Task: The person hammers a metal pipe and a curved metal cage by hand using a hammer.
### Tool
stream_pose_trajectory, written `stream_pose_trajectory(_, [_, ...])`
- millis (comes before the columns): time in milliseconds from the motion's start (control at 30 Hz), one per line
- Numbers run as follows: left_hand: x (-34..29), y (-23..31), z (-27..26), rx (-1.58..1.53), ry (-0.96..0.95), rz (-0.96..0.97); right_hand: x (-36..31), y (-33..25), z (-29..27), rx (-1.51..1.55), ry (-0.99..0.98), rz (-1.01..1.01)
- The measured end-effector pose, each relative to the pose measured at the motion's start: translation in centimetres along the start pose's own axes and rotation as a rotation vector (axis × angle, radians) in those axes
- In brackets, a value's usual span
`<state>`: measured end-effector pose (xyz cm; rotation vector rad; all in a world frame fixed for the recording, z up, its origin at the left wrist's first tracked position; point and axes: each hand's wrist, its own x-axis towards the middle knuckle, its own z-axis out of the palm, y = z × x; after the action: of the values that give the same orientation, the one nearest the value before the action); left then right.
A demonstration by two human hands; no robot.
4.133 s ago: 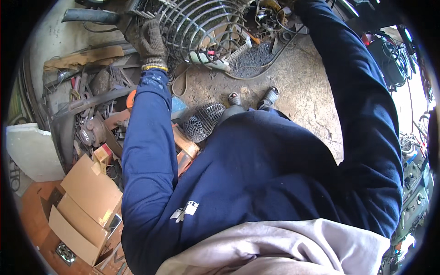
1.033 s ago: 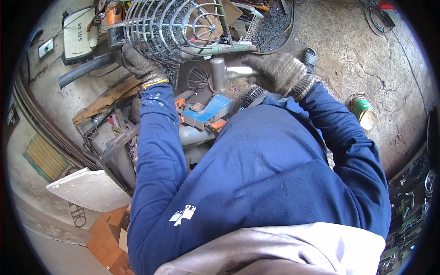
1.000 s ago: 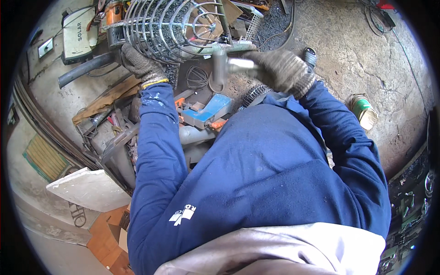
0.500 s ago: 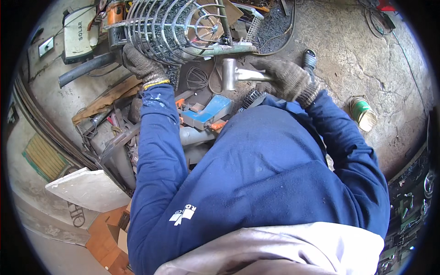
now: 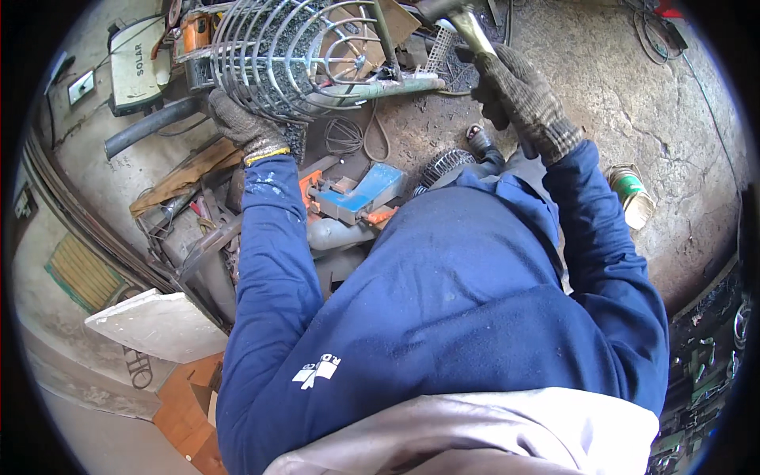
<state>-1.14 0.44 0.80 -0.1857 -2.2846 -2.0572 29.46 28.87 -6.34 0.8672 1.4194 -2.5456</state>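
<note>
A round cage of bent metal rods (image 5: 265, 59), shaped like a fan guard, stands at the upper left with a green-grey pipe (image 5: 388, 90) along its near side. My left hand (image 5: 247, 127), in a brown knitted glove, is closed at the cage's near left edge; its fingertips are partly hidden behind the rods. In my right hand (image 5: 530, 103), also gloved, is a hammer (image 5: 473, 33) held by its metal handle. The hammer is raised to the right of the cage, and its head is cut off in part by the upper rim of the picture.
A blue and orange metal tool (image 5: 364, 194) lies between my arms, with a wire whisk-like coil (image 5: 343, 136) beyond it. Wood and metal scraps (image 5: 186, 178) crowd the left. On the right, a can with a green label (image 5: 628, 188) lies on the concrete floor (image 5: 681, 134).
My right hand has lifted the hammer up and away from my body, from in front of my lap to the picture's top. My left hand keeps its place; the cage has shifted slightly.
</note>
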Motion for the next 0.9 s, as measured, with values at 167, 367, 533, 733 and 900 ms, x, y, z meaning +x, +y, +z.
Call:
stream_pose_trajectory(167, [0.6,-0.3,-0.4,0.009,0.011,0.057,-0.2,-2.0,2.3,-0.103,-0.006,0.020])
stream_pose_trajectory(367, [0.7,-0.6,-1.0,0.024,0.062,0.039,-0.4,-1.8,1.8,-0.155,-0.132,0.082])
stream_pose_trajectory(533, [0.3,-0.2,-0.4,-0.042,0.030,-0.060,-0.5,-2.7,2.8,-0.033,-0.022,0.053])
stream_pose_trajectory(733, [0.2,-0.1,0.1,0.047,0.057,0.022,0.5,-3.4,1.3,0.186,-0.113,0.053])
stream_pose_trajectory(900, [0.4,-0.4,-0.5,-0.029,0.035,0.011,1.2,-1.9,1.4,-0.045,-0.073,0.061])
